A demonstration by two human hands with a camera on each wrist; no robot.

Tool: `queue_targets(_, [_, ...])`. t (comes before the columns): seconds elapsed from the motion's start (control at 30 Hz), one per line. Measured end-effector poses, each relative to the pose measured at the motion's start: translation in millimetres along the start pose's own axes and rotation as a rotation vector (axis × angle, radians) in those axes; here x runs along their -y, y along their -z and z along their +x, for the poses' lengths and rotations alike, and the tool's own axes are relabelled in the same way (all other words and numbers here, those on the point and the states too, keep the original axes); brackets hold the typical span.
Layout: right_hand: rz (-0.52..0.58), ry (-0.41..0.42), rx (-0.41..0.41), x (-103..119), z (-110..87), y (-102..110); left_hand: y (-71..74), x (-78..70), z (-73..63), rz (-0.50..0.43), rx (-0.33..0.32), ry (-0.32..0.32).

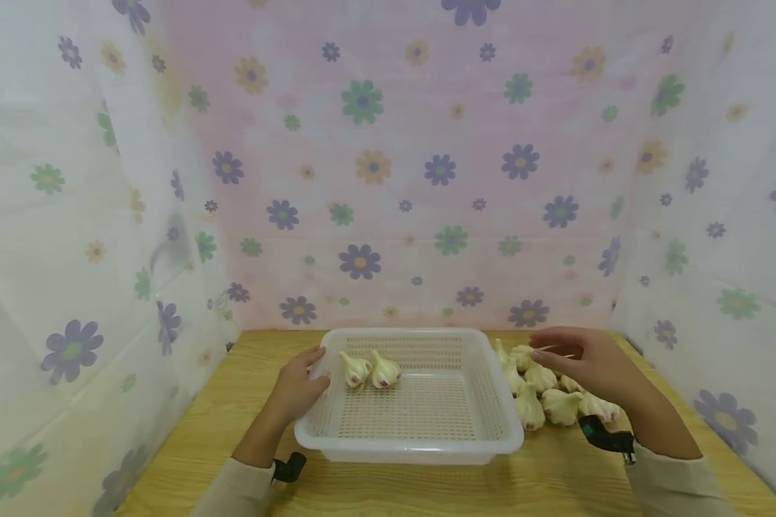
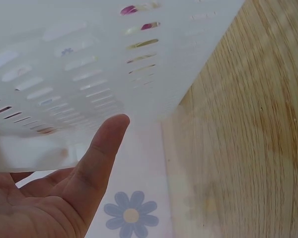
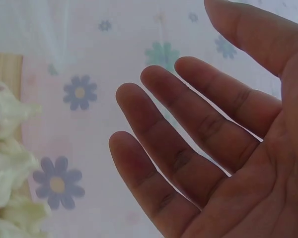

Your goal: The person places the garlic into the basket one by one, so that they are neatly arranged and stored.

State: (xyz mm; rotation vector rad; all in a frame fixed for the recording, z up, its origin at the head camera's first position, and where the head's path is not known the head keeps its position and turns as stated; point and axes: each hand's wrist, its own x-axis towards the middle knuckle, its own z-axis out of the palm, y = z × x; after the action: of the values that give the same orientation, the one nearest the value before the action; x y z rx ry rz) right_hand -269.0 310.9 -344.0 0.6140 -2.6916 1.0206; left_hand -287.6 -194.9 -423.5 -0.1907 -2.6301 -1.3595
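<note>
A white plastic basket [image 1: 407, 446] with slotted walls stands on the table in front of the person. Two garlic bulbs [image 1: 385, 372] lie side by side in its back left part. At the left rim, the left hand [image 1: 299, 384] grips the basket; its thumb [image 2: 100, 153] shows near the slotted wall in the left wrist view. Over a pile of garlic bulbs [image 1: 562, 406] to the basket's right, the right hand [image 1: 588, 359] hovers with fingers extended and spread. Its palm and fingers [image 3: 169, 134] hold nothing in the right wrist view, where bulbs [image 3: 10, 163] appear at the left edge.
The wood-grain table [image 1: 233, 402] carries the basket and the pile, which sits close against the basket's right wall. Flower-printed cloth [image 1: 401, 179] encloses the back and both sides. A black wrist device [image 1: 606, 435] is worn at each sleeve.
</note>
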Motion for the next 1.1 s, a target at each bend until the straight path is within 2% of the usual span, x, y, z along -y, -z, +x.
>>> queue_targets(0.17, [-0.029, -0.02, -0.034, -11.4, -4.9, 18.5, 4.4, 0.7, -1.3, 0.054, -0.034, 0.009])
queue_targets(0.5, [0.026, -0.091, -0.043, -35.0, -5.1, 38.6, 14.7, -4.2, 0.1, 0.047, -0.027, 0.027])
queue_targets(0.63, [0.092, -0.12, -0.02, -50.4, -11.4, 42.6, 14.1, -6.8, 0.3, 0.034, -0.019, 0.034])
queue_targets(0.8, [0.125, -0.173, 0.028, -76.0, -23.3, 44.7, 9.0, -5.2, 2.1, 0.037, -0.001, 0.031])
queue_targets(1.1, [0.221, -0.245, 0.108, -123.9, -40.5, 35.9, 4.1, -2.2, 1.5, 0.028, 0.002, 0.033])
